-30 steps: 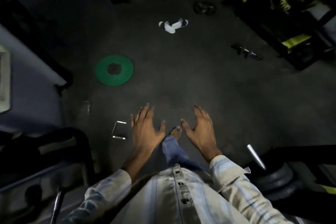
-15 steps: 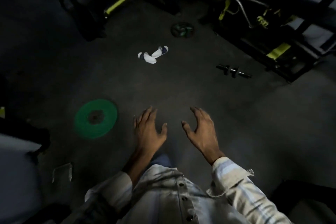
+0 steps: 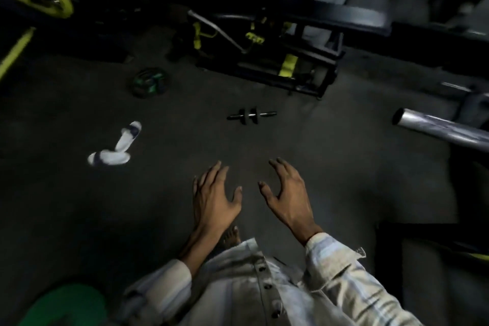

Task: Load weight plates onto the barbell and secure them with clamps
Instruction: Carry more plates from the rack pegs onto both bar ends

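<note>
My left hand point(image 3: 213, 200) and my right hand point(image 3: 289, 197) hang in front of me over the dark floor, fingers spread and holding nothing. The bare steel end of the barbell sleeve point(image 3: 434, 128) juts in from the right edge, well to the right of my right hand. A green weight plate point(image 3: 63, 304) lies flat on the floor at the bottom left, behind my left arm. A dark plate with green marks point(image 3: 149, 82) lies further off on the floor. No clamp is visible.
A small dumbbell point(image 3: 250, 115) lies on the floor ahead. A pair of white slippers point(image 3: 116, 147) lies to the left. Black and yellow gym machines point(image 3: 277, 42) line the far side. A dark bench edge point(image 3: 428, 235) sits at the right.
The view has swung up and to the right. The green plate slid from mid left to the bottom left corner, and the barbell end came into view at the right. Both hands stay empty.
</note>
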